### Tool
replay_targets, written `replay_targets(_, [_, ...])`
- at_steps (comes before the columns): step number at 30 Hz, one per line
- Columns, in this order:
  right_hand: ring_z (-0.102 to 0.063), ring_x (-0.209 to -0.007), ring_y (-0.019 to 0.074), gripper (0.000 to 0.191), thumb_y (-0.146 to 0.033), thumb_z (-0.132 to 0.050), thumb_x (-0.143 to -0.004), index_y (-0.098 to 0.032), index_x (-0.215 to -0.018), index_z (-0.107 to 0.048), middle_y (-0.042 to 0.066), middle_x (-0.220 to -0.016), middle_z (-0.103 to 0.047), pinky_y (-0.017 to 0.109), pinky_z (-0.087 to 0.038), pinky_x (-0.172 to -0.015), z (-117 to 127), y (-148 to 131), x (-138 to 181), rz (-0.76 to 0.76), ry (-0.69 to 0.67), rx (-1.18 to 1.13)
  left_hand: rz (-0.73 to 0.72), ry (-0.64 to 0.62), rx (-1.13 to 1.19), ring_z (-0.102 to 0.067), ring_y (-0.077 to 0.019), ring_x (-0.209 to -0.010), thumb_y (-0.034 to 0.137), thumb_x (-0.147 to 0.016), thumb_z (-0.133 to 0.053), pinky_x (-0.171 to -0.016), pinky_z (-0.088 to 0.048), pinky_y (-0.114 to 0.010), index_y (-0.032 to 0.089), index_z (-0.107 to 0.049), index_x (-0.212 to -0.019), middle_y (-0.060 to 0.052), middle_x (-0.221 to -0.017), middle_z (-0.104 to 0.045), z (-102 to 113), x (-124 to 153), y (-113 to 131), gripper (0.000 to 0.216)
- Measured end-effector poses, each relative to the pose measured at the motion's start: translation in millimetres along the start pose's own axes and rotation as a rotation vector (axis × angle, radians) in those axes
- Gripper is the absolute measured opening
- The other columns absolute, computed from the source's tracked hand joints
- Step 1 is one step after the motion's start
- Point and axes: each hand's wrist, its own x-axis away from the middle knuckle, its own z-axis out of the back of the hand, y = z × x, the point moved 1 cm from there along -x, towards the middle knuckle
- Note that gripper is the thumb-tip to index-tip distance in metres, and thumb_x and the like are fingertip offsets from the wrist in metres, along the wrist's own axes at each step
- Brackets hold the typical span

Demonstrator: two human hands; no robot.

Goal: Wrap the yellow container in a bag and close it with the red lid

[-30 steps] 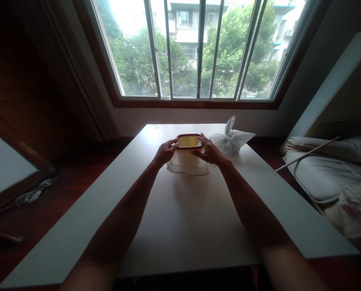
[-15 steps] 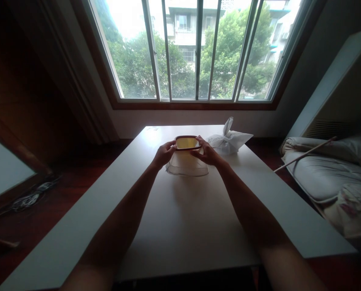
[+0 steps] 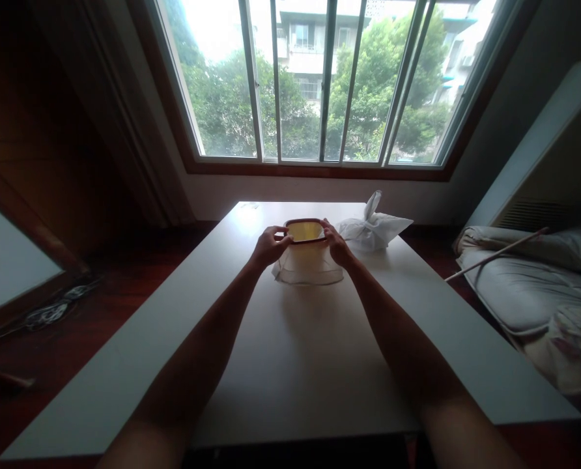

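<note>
A small rectangular container (image 3: 304, 231) with a reddish-brown rim and a yellow inside is near the far end of the white table. Below its rim, a sheer, see-through bag or sheet (image 3: 310, 270) spreads toward me; I cannot tell how the two are joined. My left hand (image 3: 272, 245) grips the rim's left side, thumb on the near corner. At the right side, the fingers of my right hand (image 3: 335, 242) close on the rim. Just beyond that hand lies a knotted white plastic bag (image 3: 374, 228).
The white table (image 3: 314, 365) stretches from me toward a window (image 3: 300, 98). To the right, a thin stick (image 3: 495, 254) rests on a pale folded mattress (image 3: 529, 280). Coiled cables (image 3: 56, 311) lie on the dark red floor at left.
My right thumb has moved up from below the rim, so the right hand is closer around the container's edge. The whole view has shifted slightly, with the container keeping its place on the table.
</note>
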Motion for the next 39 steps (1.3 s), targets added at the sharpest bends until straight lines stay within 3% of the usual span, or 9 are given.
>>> replay_targets(8, [-0.028, -0.151, 0.0220, 0.083, -0.075, -0.028, -0.091, -0.018, -0.149, -0.045, 0.009, -0.162, -0.034, 0.042, -0.023, -0.125, -3, 1, 1, -0.013, 0.012, -0.048, -0.004, 0.001, -0.028, -0.070, -0.0289, -0.096, 0.045, -0.075, -0.071, -0.078, -0.055, -0.036, 0.012, -0.069, -0.111, -0.016, -0.109, -0.071, 1, 1, 0, 0.049])
replay_targets(14, [-0.055, -0.129, 0.0265, 0.060, -0.059, -0.042, -0.094, -0.018, -0.134, -0.061, 0.012, -0.138, -0.062, 0.044, -0.040, -0.113, 9, -10, -1, -0.015, 0.065, -0.047, -0.007, -0.042, -0.053, -0.070, -0.0276, -0.099, 0.048, -0.076, -0.071, -0.075, -0.057, -0.035, 0.013, -0.067, -0.107, -0.017, -0.120, -0.065, 5, -2, 4, 0.047])
replay_targets(21, [-0.065, -0.113, 0.0259, 0.044, -0.046, -0.050, -0.093, -0.015, -0.113, -0.073, 0.015, -0.121, -0.071, 0.042, -0.048, -0.103, 23, -34, -2, 0.056, 0.249, 0.009, -0.179, -0.053, -0.138, -0.064, -0.0296, -0.115, 0.060, -0.075, -0.074, -0.097, -0.054, -0.044, 0.016, -0.067, -0.116, -0.015, -0.130, -0.061, 5, -4, 1, 0.060])
replay_targets(25, [-0.070, -0.086, 0.0227, 0.037, -0.039, -0.060, -0.085, -0.013, -0.108, -0.075, 0.012, -0.097, -0.076, 0.038, -0.056, -0.083, 23, -44, 0, -0.064, 0.316, -0.066, -0.288, -0.058, -0.210, -0.057, -0.0322, -0.127, 0.060, -0.065, -0.082, -0.108, -0.047, -0.048, 0.016, -0.067, -0.119, -0.017, -0.135, -0.060, 6, -3, 3, 0.071])
replay_targets(29, [-0.069, -0.071, 0.0181, 0.027, -0.031, -0.068, -0.077, -0.014, -0.097, -0.073, 0.008, -0.086, -0.074, 0.034, -0.058, -0.072, 26, -49, -1, -0.186, 0.363, -0.298, -0.383, 0.001, -0.201, -0.055, -0.0328, -0.131, 0.055, -0.069, -0.083, -0.113, -0.043, -0.050, 0.018, -0.069, -0.116, -0.016, -0.139, -0.059, 8, 0, 13, 0.062])
replay_targets(31, [-0.068, -0.067, 0.0155, 0.026, -0.023, -0.071, -0.072, -0.016, -0.097, -0.070, 0.005, -0.086, -0.072, 0.032, -0.060, -0.070, 29, -52, -1, -0.230, 0.329, -0.457, -0.432, 0.051, -0.171, -0.057, -0.0311, -0.129, 0.050, -0.075, -0.080, -0.112, -0.044, -0.050, 0.019, -0.068, -0.117, -0.014, -0.137, -0.061, 9, 1, 17, 0.054])
replay_targets(34, [-0.068, -0.067, 0.0145, 0.039, -0.015, -0.075, -0.067, -0.018, -0.106, -0.067, 0.003, -0.086, -0.071, 0.032, -0.061, -0.071, 34, -57, 1, -0.292, 0.179, -0.603, -0.447, 0.119, -0.085, -0.067, -0.0254, -0.110, 0.043, -0.085, -0.071, -0.101, -0.053, -0.046, 0.019, -0.067, -0.118, -0.012, -0.126, -0.067, 8, 2, 19, 0.041])
replay_targets(36, [-0.070, -0.069, 0.0152, 0.044, -0.019, -0.078, -0.067, -0.018, -0.109, -0.067, 0.003, -0.086, -0.071, 0.033, -0.062, -0.074, 37, -59, 3, -0.299, 0.090, -0.599, -0.412, 0.148, -0.042, -0.071, -0.0220, -0.096, 0.039, -0.090, -0.065, -0.092, -0.057, -0.043, 0.019, -0.067, -0.117, -0.012, -0.119, -0.069, 7, 0, 17, 0.034])
replay_targets(39, [-0.070, -0.073, 0.0167, 0.046, -0.027, -0.083, -0.068, -0.016, -0.110, -0.069, 0.006, -0.089, -0.072, 0.035, -0.062, -0.076, 39, -59, 4, -0.180, -0.018, -0.456, -0.346, 0.170, -0.050, -0.071, -0.0218, -0.095, 0.031, -0.093, -0.058, -0.089, -0.058, -0.042, 0.020, -0.066, -0.118, -0.011, -0.122, -0.068, 7, -5, 12, 0.029])
